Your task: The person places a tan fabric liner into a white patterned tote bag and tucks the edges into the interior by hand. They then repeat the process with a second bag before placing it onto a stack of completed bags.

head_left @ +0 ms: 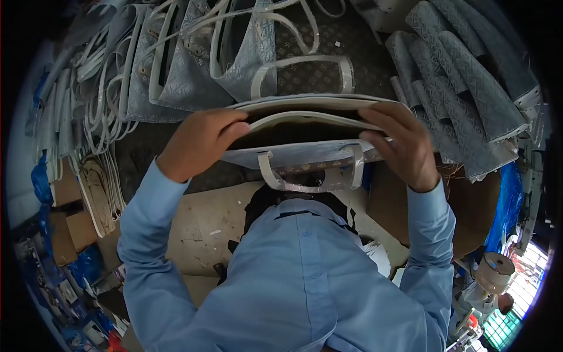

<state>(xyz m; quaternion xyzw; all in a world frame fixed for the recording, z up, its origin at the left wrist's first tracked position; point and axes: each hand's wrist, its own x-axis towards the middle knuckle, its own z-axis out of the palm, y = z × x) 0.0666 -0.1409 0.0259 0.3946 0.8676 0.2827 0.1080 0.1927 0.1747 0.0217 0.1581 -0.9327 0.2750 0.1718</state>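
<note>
A pale blue-grey handbag (293, 154) with white edging is held in front of me, its mouth facing up toward the camera. A divider (305, 116) with a white rim runs across the inside. My left hand (205, 138) pinches the bag's left end, thumb and fingers closed at the divider's edge. At the right end, my right hand (404, 141) grips the bag between its thumb and fingers. One white strap handle (305, 60) stands up at the far side; another handle (311, 188) hangs toward my body. The inside bottom is dark and hidden.
Several similar bags (182, 76) with looped straps crowd the left and back of the dark patterned table (316, 35). Rolled or folded patterned panels (469, 82) are stacked at the right. A cardboard box (469, 205) stands below them. A thread cone (494, 273) is at the lower right.
</note>
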